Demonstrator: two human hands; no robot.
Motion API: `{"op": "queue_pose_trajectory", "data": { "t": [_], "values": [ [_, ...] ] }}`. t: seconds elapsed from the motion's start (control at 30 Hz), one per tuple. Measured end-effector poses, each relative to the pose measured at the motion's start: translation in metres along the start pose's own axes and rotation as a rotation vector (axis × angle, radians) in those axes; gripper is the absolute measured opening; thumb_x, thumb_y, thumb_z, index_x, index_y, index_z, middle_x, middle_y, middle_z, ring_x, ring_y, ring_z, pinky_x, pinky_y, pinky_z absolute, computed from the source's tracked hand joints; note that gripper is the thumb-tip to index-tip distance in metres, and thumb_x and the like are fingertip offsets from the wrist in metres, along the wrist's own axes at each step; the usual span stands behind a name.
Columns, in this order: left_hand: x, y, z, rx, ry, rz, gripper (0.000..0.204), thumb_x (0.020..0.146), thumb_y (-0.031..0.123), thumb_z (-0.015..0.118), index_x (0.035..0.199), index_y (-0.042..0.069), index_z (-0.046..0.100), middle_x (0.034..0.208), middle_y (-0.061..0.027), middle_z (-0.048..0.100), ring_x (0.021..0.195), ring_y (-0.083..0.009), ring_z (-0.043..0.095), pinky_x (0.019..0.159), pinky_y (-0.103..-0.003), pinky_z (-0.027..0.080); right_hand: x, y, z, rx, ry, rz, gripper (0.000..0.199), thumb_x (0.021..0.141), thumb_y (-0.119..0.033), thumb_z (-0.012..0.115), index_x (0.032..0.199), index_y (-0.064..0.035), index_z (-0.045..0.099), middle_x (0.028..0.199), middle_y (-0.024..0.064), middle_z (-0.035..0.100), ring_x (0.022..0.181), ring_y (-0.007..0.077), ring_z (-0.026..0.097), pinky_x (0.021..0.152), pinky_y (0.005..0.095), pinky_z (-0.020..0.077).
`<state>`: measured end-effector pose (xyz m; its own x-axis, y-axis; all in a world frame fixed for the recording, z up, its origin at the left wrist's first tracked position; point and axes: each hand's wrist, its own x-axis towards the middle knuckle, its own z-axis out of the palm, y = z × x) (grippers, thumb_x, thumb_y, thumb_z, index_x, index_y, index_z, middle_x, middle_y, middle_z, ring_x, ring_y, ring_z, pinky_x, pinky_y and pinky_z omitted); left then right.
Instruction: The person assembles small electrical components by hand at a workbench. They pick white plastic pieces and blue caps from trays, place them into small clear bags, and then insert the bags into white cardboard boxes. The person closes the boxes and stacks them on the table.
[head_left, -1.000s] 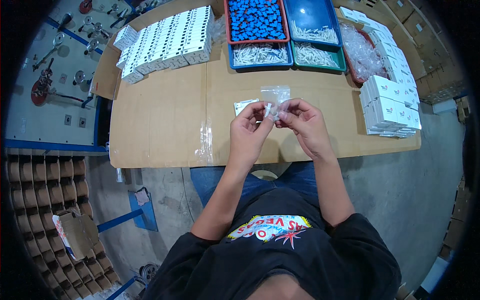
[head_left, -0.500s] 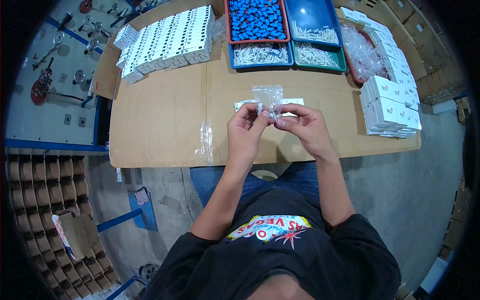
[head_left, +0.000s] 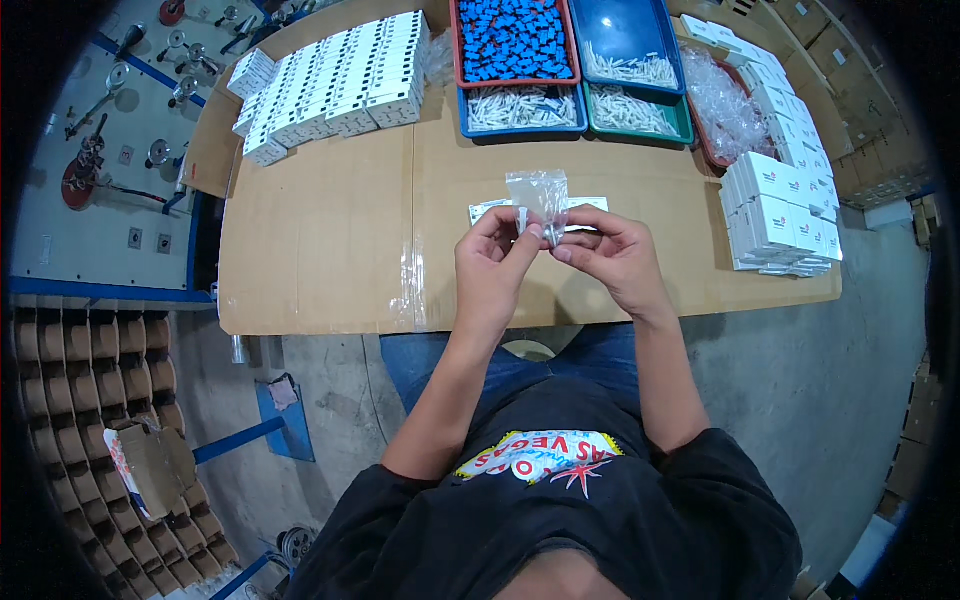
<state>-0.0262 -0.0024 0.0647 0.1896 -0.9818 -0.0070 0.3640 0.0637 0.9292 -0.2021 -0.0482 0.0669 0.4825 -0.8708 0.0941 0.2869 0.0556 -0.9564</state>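
Person's left hand (head_left: 492, 262) pinches slim white plastic piece (head_left: 521, 220), long axis pointing forward; right hand (head_left: 615, 260), nearly touching left, pinches small clear plastic bag (head_left: 540, 191) just right of piece (contents unclear).

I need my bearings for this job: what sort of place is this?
Probably a small-parts assembly or packing area in a workshop: trays hold blue parts and white pieces, white boxes stand in rows on the table, and the left hand and right hand hold a clear bag.
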Motion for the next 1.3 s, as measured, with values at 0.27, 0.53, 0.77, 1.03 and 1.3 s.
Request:
{"op": "queue_pose_trajectory", "data": {
  "t": [0.27, 0.53, 0.77, 1.03, 1.3],
  "values": [
    [0.002, 0.004, 0.001, -0.067, -0.018, -0.049, 0.013, 0.101, 0.007, 0.070, 0.111, -0.001, 0.067, 0.106, -0.0058, 0.071, 0.094, -0.0111, 0.067, 0.087, -0.028, 0.055, -0.001, 0.004, -0.002, -0.048, 0.067, 0.039, 0.030, 0.096, 0.003, 0.071, 0.126, 0.0089, 0.067, 0.110, 0.0127, 0.074, 0.102, 0.0220, 0.075, 0.092, 0.0319, 0.0617],
    [0.000, 0.009, 0.003, -0.009, -0.080, -0.060, 0.023, 0.098, 0.007, 0.072, 0.120, -0.001, 0.069, 0.108, -0.0047, 0.072, 0.104, -0.0128, 0.067, 0.097, -0.030, 0.052, 0.000, 0.005, -0.003, -0.002, 0.087, 0.026, 0.020, 0.098, 0.000, 0.072, 0.117, 0.0071, 0.069, 0.103, 0.0121, 0.075, 0.087, 0.0189, 0.075, 0.079, 0.0319, 0.0636],
    [0.001, 0.005, 0.000, 0.029, -0.109, -0.057, 0.019, 0.101, 0.011, 0.070, 0.114, -0.001, 0.073, 0.105, -0.0035, 0.073, 0.096, -0.0105, 0.066, 0.091, -0.028, 0.052, 0.000, 0.006, 0.001, -0.123, 0.139, -0.049, 0.011, 0.098, -0.003, 0.073, 0.106, 0.0036, 0.069, 0.094, 0.0064, 0.073, 0.083, 0.0135, 0.071, 0.075, 0.0279, 0.0590],
    [0.002, -0.009, -0.005, 0.038, -0.042, -0.039, 0.020, 0.101, 0.013, 0.070, 0.113, -0.002, 0.074, 0.106, -0.0047, 0.073, 0.098, -0.0124, 0.066, 0.091, -0.030, 0.054, 0.001, 0.006, 0.001, -0.429, 0.099, -0.167, 0.010, 0.093, -0.002, 0.078, 0.097, 0.0016, 0.070, 0.091, 0.0041, 0.072, 0.084, 0.0099, 0.069, 0.074, 0.0263, 0.0560],
    [0.002, -0.006, 0.001, -0.081, -0.003, -0.066, 0.026, 0.098, 0.000, 0.071, 0.124, -0.005, 0.068, 0.112, -0.0055, 0.072, 0.103, -0.0101, 0.066, 0.089, -0.025, 0.053, 0.000, 0.011, 0.003, -0.423, 0.159, -0.192, 0.009, 0.093, -0.002, 0.077, 0.098, 0.0006, 0.071, 0.091, 0.0039, 0.072, 0.082, 0.0099, 0.069, 0.074, 0.0258, 0.0558]
  ]
}}
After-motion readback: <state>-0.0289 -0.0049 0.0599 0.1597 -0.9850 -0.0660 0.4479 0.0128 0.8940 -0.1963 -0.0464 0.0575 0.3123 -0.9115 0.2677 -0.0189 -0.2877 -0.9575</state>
